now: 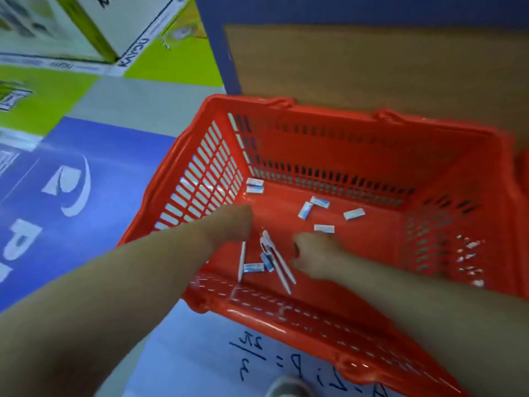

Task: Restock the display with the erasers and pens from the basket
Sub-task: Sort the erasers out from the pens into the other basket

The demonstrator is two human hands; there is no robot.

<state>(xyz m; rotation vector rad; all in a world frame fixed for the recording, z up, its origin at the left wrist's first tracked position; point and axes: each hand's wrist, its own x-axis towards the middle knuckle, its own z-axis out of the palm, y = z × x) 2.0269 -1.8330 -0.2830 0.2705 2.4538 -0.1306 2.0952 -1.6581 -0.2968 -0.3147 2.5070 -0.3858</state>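
Red slatted basket is seen mid-frame; the whole shot is blurred. Only erasers and pens are held in it, all lying on its floor. The erasers are small white blocks in white-and-blue sleeves. Two are set touching in the 10 o'clock corner of the floor, two touch at an angle near centre, and one lies alone at 2 o'clock. Another lies just beside the right hand's knuckles, and two more at 7 o'clock lie against the pens. The pens are slim white sticks: one lies alone at 8 o'clock. Two lie side by side, touching, slanted from 11 to 5, with dark clips at the upper ends. Left hand is lowered inside at 9 o'clock, near the slatted side wall, close to the pens' upper ends. Its fingers are hidden under the back of the hand, so its grip cannot be told. Right hand is placed at 6 o'clock, just right of the paired pens. Its fingers look curled, but whether anything is pinched cannot be told. Outside the basket, a brown board is seen at 12 o'clock. Green-and-white boxes are seen at 10, a blue printed sheet at 9, a handwritten white sheet at 6 under the near rim, and a shoe toe at the bottom edge.
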